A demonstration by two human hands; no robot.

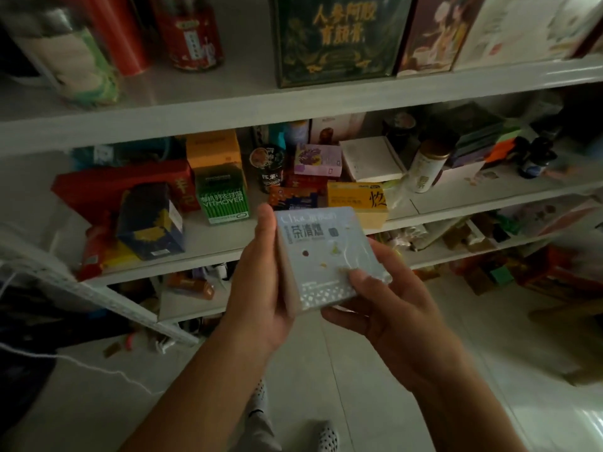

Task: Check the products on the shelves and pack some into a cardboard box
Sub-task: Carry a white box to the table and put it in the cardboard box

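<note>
Left hand (261,288) grip: thumb and palm clamp left edge of pale blue box (326,256). Right hand (385,311) grip: thumb pinches lower right corner. Pale blue box held face-up in front of middle shelf (208,246). I judge: checking step. Next: locate cardboard box (not in view), carry product there.

Glossy pale-blue card box (326,256), smooth matt white shelf (195,116), shiny pale floor tiles (329,370)

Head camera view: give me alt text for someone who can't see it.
A person holds a pale blue box before cluttered white shelves: the left hand grips its left edge, the right hand pinches its lower right corner.
</note>
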